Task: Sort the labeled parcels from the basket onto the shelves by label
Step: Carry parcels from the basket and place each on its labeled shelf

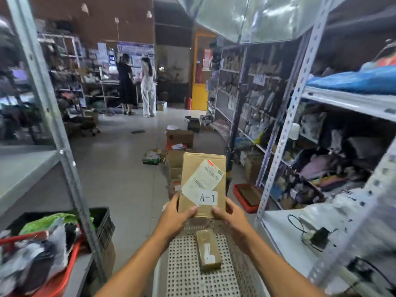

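While gripping the lower corners of the cardboard parcel (pixel 201 183) marked A-1, left hand (pixel 174 218) and right hand (pixel 232 217) holding it upright above the perforated basket (pixel 184 273), a smaller parcel (pixel 208 249) inside.

Brown parcel (pixel 202 181) with white label (pixel 207 198); white perforated basket (pixel 184 264); far yellow door (pixel 199 91); red tray (pixel 248 196) right.

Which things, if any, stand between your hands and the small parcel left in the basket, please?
The A-1 parcel, gripped by the left hand and right hand, occupies them. Otherwise nothing covers the small parcel in the basket.
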